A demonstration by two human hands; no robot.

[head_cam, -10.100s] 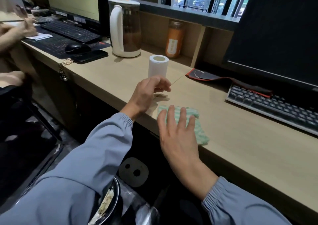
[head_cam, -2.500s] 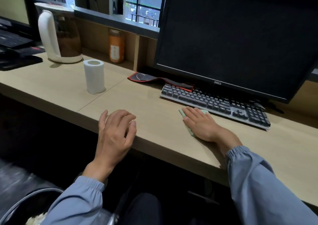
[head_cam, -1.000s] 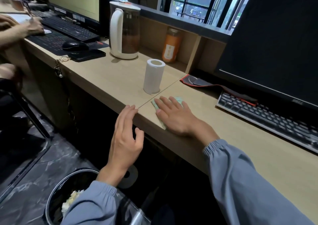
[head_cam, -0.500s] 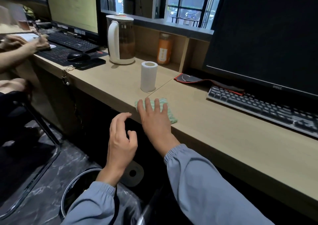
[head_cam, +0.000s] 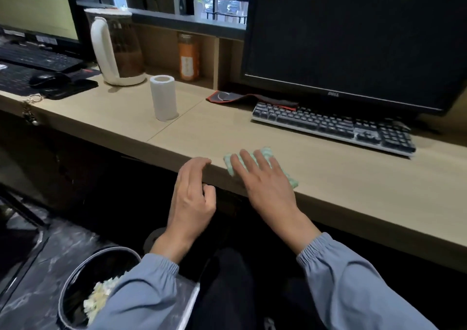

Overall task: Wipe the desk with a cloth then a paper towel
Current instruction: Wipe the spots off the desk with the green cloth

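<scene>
1. The right hand (head_cam: 265, 180) lies flat, fingers (head_cam: 249, 159) spread, pressing the pale green checked cloth (head_cam: 267, 153) onto the light wooden bench (head_cam: 353, 178); half a second ago it was over by the white paper-towel roll (head_cam: 163, 97), and it has since slid well away, toward the black keyboard (head_cam: 333, 125).
2. The left hand (head_cam: 192, 193) hangs loosely curled and empty just beside the cloth, fingertips touching the bench's front edge.
3. Judgement: the cloth pass is continuing along the front strip; the roll stands untouched, so the paper-towel stage remains.
</scene>
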